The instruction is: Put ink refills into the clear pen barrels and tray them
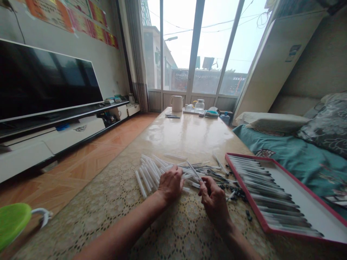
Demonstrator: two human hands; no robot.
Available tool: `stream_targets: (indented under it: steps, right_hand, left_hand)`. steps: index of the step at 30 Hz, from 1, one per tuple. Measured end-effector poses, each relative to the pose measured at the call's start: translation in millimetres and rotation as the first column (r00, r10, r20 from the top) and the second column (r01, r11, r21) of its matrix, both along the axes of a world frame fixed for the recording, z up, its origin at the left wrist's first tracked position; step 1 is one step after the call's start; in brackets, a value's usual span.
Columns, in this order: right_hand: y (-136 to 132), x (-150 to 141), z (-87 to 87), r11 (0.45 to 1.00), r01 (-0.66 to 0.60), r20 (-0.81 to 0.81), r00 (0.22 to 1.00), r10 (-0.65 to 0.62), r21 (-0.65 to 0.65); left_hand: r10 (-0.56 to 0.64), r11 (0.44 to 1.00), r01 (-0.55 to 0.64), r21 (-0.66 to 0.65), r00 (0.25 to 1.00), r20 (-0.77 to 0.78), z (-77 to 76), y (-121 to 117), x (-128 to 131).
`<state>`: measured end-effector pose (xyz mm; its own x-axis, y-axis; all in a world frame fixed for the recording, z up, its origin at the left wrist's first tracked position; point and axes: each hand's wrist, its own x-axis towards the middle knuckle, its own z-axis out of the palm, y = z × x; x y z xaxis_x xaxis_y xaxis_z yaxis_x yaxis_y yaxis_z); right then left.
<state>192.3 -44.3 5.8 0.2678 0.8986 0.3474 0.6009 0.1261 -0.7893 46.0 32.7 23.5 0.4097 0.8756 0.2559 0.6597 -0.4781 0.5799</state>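
My right hand (214, 196) pinches a thin, pale pen barrel (193, 168), which tilts up and away to the left from the fingertips. Beside it my left hand (170, 182) is closed, its fingers curled over the right edge of a pile of white pen barrels (148, 175); what they grip, if anything, is hidden. Beyond both hands lie thin dark pen refills (208, 169), spread in a loose heap. Small black pen caps (238, 193) are scattered to the right of my right hand. A red-rimmed box (260, 216) holds a row of pens with dark ends (271, 195).
The long table (176, 133) has a patterned cover. At its far end stand a beige jug (177, 103) and a glass pot (200, 105). A sofa (284, 144) is on the right, a green stool (13, 224) at the lower left.
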Motion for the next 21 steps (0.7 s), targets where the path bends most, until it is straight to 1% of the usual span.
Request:
stream_targets:
  steps: [3, 6, 7, 8, 10, 11, 12, 13, 16, 19, 21]
  right_hand:
    - [-3, -2, -0.5, 0.999, 0.0, 0.032, 0.999, -0.001, 0.041]
    - [-6, -6, 2.4, 0.994, -0.058, 0.096, 0.994, 0.048, 0.095]
    - [-8, -8, 4.1, 0.991, -0.086, 0.119, 0.99, 0.073, 0.103]
    - [-9, -10, 6.0, 0.988, -0.115, 0.142, 0.985, 0.1, 0.1]
    - [-12, -13, 9.9, 0.983, -0.166, 0.18, 0.972, 0.151, 0.073]
    - [-14, -15, 11.5, 0.981, -0.185, 0.197, 0.965, 0.171, 0.058]
    - [-15, -16, 12.8, 0.978, -0.202, 0.211, 0.959, 0.189, 0.044]
    - [-15, -17, 13.5, 0.976, -0.216, 0.225, 0.953, 0.204, 0.032]
    - [-16, -17, 13.0, 0.97, -0.241, 0.244, 0.942, 0.229, 0.019]
    - [-14, -16, 10.8, 0.965, -0.262, 0.241, 0.938, 0.25, 0.016]
    - [-13, -15, 9.9, 0.963, -0.267, 0.244, 0.935, 0.257, 0.012]
  left_hand:
    - [-0.011, 1.0, 0.009, 0.019, 0.995, 0.094, 4.3, -7, -16]
    - [0.006, 1.0, -0.002, -0.02, 0.979, 0.204, 3.6, -17, -41]
    - [0.03, 0.995, 0.004, -0.102, 0.945, 0.325, 2.2, -21, -51]
    - [0.056, 0.977, 0.037, -0.209, 0.904, 0.424, 0.4, -24, -59]
    - [0.144, 0.903, 0.117, -0.412, 0.823, 0.55, -3.6, -30, -74]
    - [0.183, 0.86, 0.158, -0.485, 0.792, 0.583, -5.7, -32, -79]
    - [0.218, 0.826, 0.188, -0.531, 0.763, 0.609, -7.8, -33, -83]
    - [0.248, 0.804, 0.208, -0.557, 0.735, 0.632, -9.9, -33, -86]
    - [0.308, 0.781, 0.225, -0.583, 0.672, 0.673, -15.1, -31, -89]
    - [0.336, 0.758, 0.232, -0.609, 0.662, 0.67, -17.3, -28, -88]
    - [0.327, 0.752, 0.247, -0.612, 0.667, 0.67, -17.3, -28, -88]
